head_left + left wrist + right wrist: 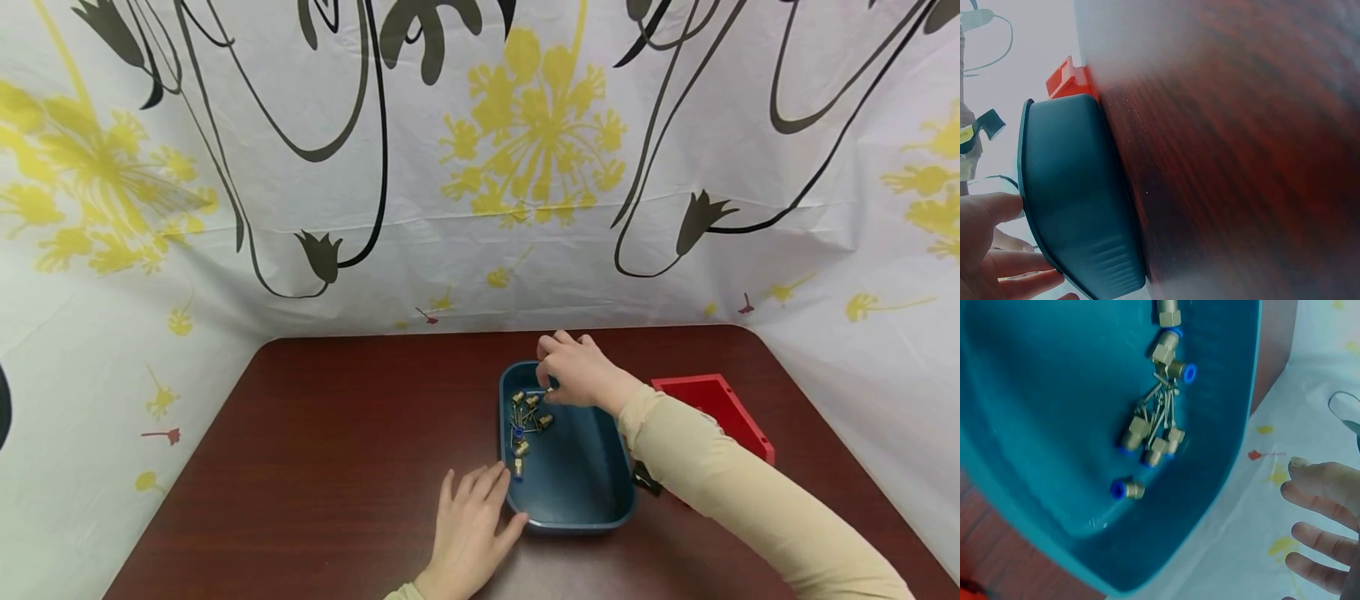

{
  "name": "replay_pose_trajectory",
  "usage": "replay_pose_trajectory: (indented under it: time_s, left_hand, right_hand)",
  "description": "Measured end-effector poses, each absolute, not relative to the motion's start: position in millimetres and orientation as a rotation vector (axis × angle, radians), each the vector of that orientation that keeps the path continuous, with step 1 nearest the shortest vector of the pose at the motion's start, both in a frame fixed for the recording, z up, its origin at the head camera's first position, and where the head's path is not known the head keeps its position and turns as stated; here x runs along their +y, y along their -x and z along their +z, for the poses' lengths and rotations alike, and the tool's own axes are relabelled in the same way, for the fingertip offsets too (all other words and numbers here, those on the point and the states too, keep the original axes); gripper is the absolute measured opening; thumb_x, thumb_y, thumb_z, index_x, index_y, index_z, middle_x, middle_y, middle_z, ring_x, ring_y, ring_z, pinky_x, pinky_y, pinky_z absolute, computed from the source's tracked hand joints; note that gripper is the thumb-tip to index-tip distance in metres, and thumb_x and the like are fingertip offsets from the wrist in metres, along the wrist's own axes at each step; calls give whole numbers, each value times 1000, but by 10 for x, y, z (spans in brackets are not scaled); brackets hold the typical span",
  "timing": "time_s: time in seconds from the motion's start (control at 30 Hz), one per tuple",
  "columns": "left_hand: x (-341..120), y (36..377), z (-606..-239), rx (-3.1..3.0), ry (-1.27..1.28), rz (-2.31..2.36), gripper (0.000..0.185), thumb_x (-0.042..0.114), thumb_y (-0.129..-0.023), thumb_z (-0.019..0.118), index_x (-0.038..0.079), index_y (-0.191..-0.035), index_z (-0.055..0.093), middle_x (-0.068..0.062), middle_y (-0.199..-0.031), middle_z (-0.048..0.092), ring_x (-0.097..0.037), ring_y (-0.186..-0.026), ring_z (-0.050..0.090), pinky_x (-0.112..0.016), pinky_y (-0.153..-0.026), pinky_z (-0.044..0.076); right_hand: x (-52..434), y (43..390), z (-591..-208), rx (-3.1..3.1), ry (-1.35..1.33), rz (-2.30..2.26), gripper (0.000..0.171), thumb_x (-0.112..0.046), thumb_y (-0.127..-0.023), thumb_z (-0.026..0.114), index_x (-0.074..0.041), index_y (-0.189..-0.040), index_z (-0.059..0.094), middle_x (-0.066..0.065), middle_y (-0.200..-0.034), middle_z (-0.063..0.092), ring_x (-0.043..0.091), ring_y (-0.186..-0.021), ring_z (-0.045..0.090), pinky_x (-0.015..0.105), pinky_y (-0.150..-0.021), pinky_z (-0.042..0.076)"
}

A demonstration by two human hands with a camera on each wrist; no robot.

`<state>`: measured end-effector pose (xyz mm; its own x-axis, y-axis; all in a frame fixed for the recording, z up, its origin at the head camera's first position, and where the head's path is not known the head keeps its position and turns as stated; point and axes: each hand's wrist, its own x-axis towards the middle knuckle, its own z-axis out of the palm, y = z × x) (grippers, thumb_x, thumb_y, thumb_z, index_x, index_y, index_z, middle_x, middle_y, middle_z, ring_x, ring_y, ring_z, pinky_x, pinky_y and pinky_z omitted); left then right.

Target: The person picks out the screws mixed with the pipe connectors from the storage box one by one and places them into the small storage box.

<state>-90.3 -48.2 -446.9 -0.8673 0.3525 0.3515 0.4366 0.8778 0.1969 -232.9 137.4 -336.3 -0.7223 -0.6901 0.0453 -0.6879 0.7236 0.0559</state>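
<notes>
A blue-green tray (581, 475) holds several brass push-fit fittings (1137, 431) with blue collars. Among them lies a bunch of thin screws (1161, 409), toward the tray's left side. One fitting (1127, 490) lies a little apart from the others. My left hand (472, 521) touches the near left rim with its fingers extended; the left wrist view shows thumb and fingers at the tray's outer wall (1079, 181). Above the tray's far end is my right hand (581, 371), fingers loosely bent. In the right wrist view its fingers (1319, 544) are spread and hold nothing visible.
A red bin (697, 387) stands right of the tray, partly behind my right forearm. A small black object (647, 479) sits beside the tray's right wall, mostly covered by the sleeve. The brown table (360, 433) ends at a patterned curtain (480, 275).
</notes>
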Motion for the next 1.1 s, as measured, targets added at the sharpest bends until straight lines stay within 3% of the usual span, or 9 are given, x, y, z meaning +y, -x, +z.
replay_pose_trajectory:
  time_s: [0.5,0.87,1.1]
  left_hand:
    - [-485,896,-4478,-2745,585,-365,50,46,-77,61,11,-114,61,-2,-118,53,-20,-103,47,-58,-86,29]
    - [-493,900,-4471,-2756,590,-375,50,47,-78,60,12,-114,60,-1,-119,53,-20,-103,47,-58,-85,29]
    - [-498,903,-4469,-2764,594,-393,51,46,-78,60,11,-115,60,-2,-119,52,-20,-104,47,-58,-86,29]
  right_hand:
    - [1146,2367,-3638,-2910,-1176,-36,19,-26,-72,73,-27,-60,58,-1,-92,45,19,-84,36,40,-64,32]
    - [1024,2400,-3798,-2969,-1156,-66,19,-22,-71,74,-24,-61,58,-1,-90,44,21,-84,37,54,-78,34]
    - [993,2394,-3871,-2981,-1146,-70,25,-19,-70,74,-23,-56,53,-3,-85,43,20,-81,37,49,-74,34]
